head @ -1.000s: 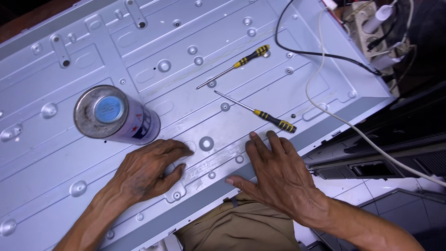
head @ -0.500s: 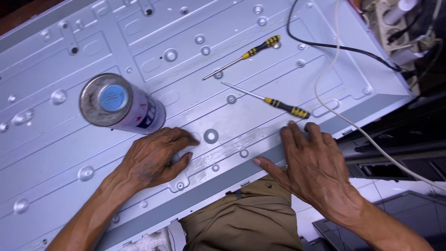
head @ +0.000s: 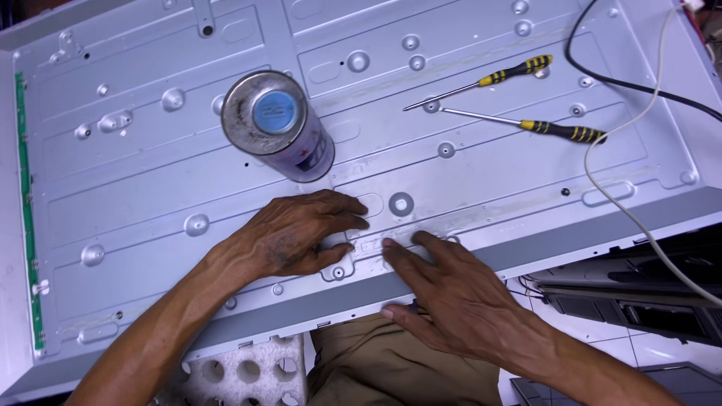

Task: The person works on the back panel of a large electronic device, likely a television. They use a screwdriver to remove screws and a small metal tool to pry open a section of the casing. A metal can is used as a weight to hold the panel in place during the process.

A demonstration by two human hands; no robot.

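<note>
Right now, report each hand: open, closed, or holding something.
Left hand: open, fingers curled, pressing on the grey metal panel, holding nothing.
Right hand: open, flat at the panel's near edge, thumb under the edge, holding nothing.

spray can (head: 277, 126) blocks beyond left hand (head: 297, 234)

Both forearms enter from the bottom edge. The left hand (head: 297, 237) lies palm-down at centre, fingers curled; the right hand (head: 459, 301) lies flat just beside it, fingers spread, nothing in either grip.

Can (head: 278, 124) stands on panel (head: 150, 188), screwdrivers (head: 560, 131) right.
</note>
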